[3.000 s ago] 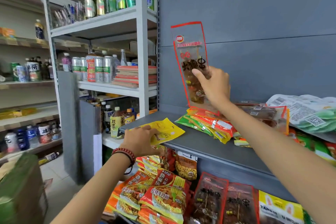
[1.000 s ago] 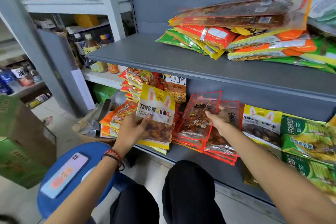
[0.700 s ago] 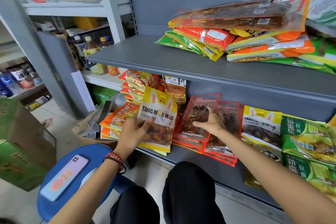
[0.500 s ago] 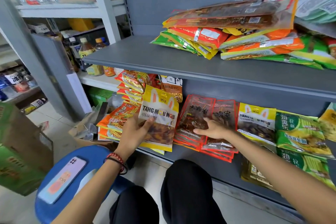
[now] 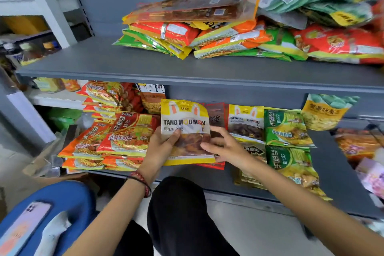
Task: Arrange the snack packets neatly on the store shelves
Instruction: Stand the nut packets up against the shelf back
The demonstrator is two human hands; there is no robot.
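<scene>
Grey metal shelving filled the view, with the upper shelf (image 5: 145,64) running across the middle and the lower shelf (image 5: 326,162) under it. At the centre, the left hand (image 5: 160,149) held a yellow TANG MOU MOU packet (image 5: 185,122) upright in front of the lower shelf. Its thumb lay on the front of the packet and the other fingers were behind it.

The right hand (image 5: 224,145) was at the 3 o'clock edge of the same packet, fingers spread and bent, the thumb over the lower front corner. Whether it really gripped the packet could not be told.

Behind the held packet, red clear packets (image 5: 216,114) showed at 2 o'clock and at 5 o'clock of it. A second TANG MOU MOU packet (image 5: 246,122) leaned just beside them, at 3 o'clock of the held one. Green noodle packets (image 5: 286,129) followed further toward 3 o'clock. At 9 o'clock of the left hand lay stacks of orange-red noodle packets (image 5: 124,137).

On the upper shelf, from 12 to 2 o'clock of the view, a loose pile of mixed packets (image 5: 207,33) lay flat. A red bead bracelet (image 5: 141,181) was on the left wrist. At 7 o'clock of the view a phone (image 5: 22,226) lay on a blue stool (image 5: 68,199), and a knee in black trousers (image 5: 178,203) was at 6 o'clock.
</scene>
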